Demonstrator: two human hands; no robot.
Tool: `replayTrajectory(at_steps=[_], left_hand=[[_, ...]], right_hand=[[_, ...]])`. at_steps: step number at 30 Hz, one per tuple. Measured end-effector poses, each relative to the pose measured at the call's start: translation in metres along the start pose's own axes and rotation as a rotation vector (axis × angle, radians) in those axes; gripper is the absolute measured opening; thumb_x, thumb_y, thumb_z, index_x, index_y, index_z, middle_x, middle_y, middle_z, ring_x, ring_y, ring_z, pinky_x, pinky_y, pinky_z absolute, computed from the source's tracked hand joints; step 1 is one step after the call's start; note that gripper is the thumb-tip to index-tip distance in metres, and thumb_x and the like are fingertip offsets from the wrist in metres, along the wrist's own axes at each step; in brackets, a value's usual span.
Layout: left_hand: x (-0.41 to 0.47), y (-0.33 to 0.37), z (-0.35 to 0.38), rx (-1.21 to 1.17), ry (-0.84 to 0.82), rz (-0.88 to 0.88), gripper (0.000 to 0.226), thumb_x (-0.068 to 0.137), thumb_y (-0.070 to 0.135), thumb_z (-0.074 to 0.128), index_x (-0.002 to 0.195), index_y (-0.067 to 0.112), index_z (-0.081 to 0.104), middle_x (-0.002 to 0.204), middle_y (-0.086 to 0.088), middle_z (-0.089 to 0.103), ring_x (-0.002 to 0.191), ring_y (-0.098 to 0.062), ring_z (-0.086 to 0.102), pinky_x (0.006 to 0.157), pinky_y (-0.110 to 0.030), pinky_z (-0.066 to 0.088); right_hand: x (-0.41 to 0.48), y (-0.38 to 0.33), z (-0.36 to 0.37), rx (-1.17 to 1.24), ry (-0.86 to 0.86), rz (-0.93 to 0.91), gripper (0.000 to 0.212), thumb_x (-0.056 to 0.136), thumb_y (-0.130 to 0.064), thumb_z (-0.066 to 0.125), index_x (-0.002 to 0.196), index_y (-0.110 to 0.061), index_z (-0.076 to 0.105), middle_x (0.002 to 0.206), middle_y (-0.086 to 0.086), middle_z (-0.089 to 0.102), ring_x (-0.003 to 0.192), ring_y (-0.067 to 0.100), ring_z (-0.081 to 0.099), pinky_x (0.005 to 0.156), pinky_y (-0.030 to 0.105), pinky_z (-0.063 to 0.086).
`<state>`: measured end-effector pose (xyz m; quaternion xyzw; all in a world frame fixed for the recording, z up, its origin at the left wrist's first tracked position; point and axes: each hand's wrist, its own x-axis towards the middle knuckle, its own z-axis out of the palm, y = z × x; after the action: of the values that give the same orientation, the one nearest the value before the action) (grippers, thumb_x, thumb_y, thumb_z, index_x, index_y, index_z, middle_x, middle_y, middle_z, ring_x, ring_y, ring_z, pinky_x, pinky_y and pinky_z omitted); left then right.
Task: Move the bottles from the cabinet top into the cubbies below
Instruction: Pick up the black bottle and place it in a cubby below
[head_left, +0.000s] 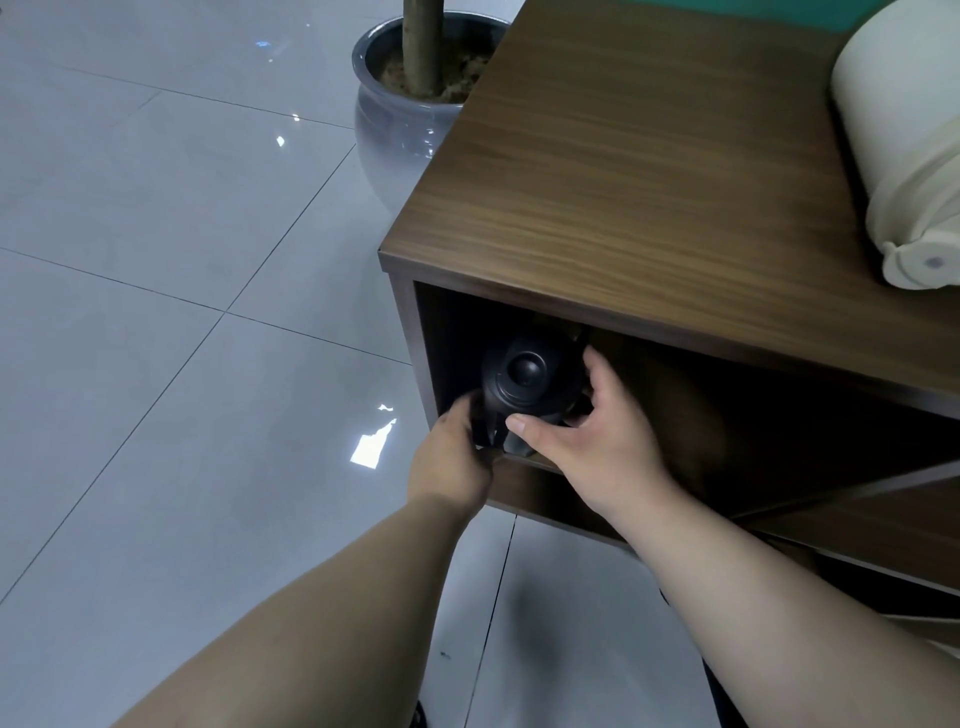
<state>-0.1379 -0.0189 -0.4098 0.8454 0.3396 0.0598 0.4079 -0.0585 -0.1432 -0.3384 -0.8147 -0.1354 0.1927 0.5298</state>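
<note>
A black bottle with a round knob lid and a side handle stands at the left end of the top cubby of the brown wooden cabinet. My left hand grips its handle at the cubby's front left corner. My right hand wraps around the bottle's right side, thumb across the front. A cream-white bottle lies on its side on the cabinet top at the right edge of view.
A grey ceramic planter with a tree trunk stands on the floor just behind the cabinet's left end. Shiny grey floor tiles stretch to the left. A lower shelf shows beneath the cubby.
</note>
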Motion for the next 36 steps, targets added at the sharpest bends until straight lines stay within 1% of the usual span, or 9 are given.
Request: replayTrajectory(at_steps=[4,14,18,19,22,26,29,33,36], left_hand=[[0.001,-0.001,0.000,-0.012,-0.008,-0.008,0.046,0.085,0.018,0.075,0.124,0.032,0.057,0.104,0.008,0.072,0.091,-0.020,0.069,0.071,-0.028,0.047],[0.002,-0.004,0.000,0.025,-0.021,-0.001,0.049,0.086,0.023,0.076,0.130,0.028,0.055,0.112,0.005,0.072,0.096,-0.021,0.070,0.073,-0.029,0.047],[0.002,-0.004,0.000,0.027,-0.023,0.006,0.048,0.086,0.025,0.076,0.130,0.028,0.056,0.114,0.005,0.072,0.098,-0.021,0.070,0.075,-0.030,0.050],[0.002,-0.004,0.000,0.029,-0.023,0.009,0.046,0.087,0.025,0.076,0.129,0.028,0.056,0.114,0.006,0.071,0.097,-0.020,0.069,0.075,-0.030,0.048],[0.002,-0.004,0.000,0.043,-0.020,0.023,0.042,0.086,0.025,0.075,0.122,0.030,0.056,0.111,0.007,0.070,0.095,-0.021,0.069,0.074,-0.032,0.052],[0.001,-0.003,-0.001,0.039,-0.022,0.022,0.036,0.085,0.024,0.074,0.114,0.033,0.055,0.108,0.007,0.070,0.092,-0.021,0.070,0.077,-0.041,0.060],[0.001,-0.004,0.000,0.046,-0.016,0.025,0.041,0.086,0.023,0.073,0.123,0.029,0.057,0.114,0.005,0.069,0.096,-0.023,0.069,0.077,-0.037,0.057],[0.001,-0.004,0.000,0.055,-0.025,0.023,0.047,0.088,0.024,0.074,0.131,0.026,0.055,0.121,0.002,0.068,0.099,-0.024,0.069,0.077,-0.033,0.053],[0.001,-0.003,-0.001,0.060,-0.024,0.020,0.048,0.088,0.025,0.075,0.131,0.027,0.055,0.121,0.003,0.068,0.097,-0.022,0.069,0.077,-0.034,0.054]], right_hand=[[0.000,0.002,0.000,0.015,0.001,0.011,0.105,0.046,-0.057,0.088,0.139,-0.049,0.041,0.140,-0.009,0.060,0.129,0.015,0.060,0.106,0.045,0.050],[0.000,0.001,-0.002,0.074,-0.032,0.004,0.102,0.048,-0.050,0.086,0.139,-0.050,0.039,0.139,-0.013,0.061,0.126,0.011,0.062,0.109,0.044,0.049],[-0.001,-0.002,-0.005,0.112,-0.060,-0.006,0.085,0.050,-0.042,0.085,0.126,-0.060,0.051,0.130,-0.017,0.066,0.121,0.008,0.065,0.108,0.042,0.050],[-0.002,-0.003,-0.005,0.116,-0.069,-0.013,0.086,0.050,-0.041,0.084,0.127,-0.059,0.050,0.130,-0.017,0.066,0.121,0.007,0.065,0.108,0.041,0.050],[-0.003,-0.004,-0.007,0.121,-0.089,-0.034,0.103,0.052,-0.042,0.082,0.147,-0.041,0.043,0.136,-0.015,0.063,0.123,0.007,0.063,0.109,0.040,0.049],[-0.003,-0.006,-0.006,0.106,-0.110,-0.042,0.103,0.053,-0.041,0.081,0.148,-0.037,0.042,0.139,-0.015,0.060,0.127,0.007,0.060,0.110,0.039,0.048],[-0.004,-0.006,-0.007,0.104,-0.096,-0.032,0.107,0.053,-0.041,0.081,0.151,-0.035,0.039,0.142,-0.013,0.059,0.129,0.006,0.058,0.112,0.039,0.046],[-0.005,-0.006,-0.010,0.096,-0.085,-0.031,0.103,0.058,-0.030,0.082,0.151,-0.032,0.038,0.140,-0.013,0.058,0.128,0.005,0.058,0.113,0.037,0.046],[-0.005,-0.006,-0.009,0.085,-0.078,-0.020,0.108,0.054,-0.038,0.081,0.153,-0.033,0.036,0.143,-0.012,0.057,0.130,0.006,0.057,0.114,0.040,0.045]])
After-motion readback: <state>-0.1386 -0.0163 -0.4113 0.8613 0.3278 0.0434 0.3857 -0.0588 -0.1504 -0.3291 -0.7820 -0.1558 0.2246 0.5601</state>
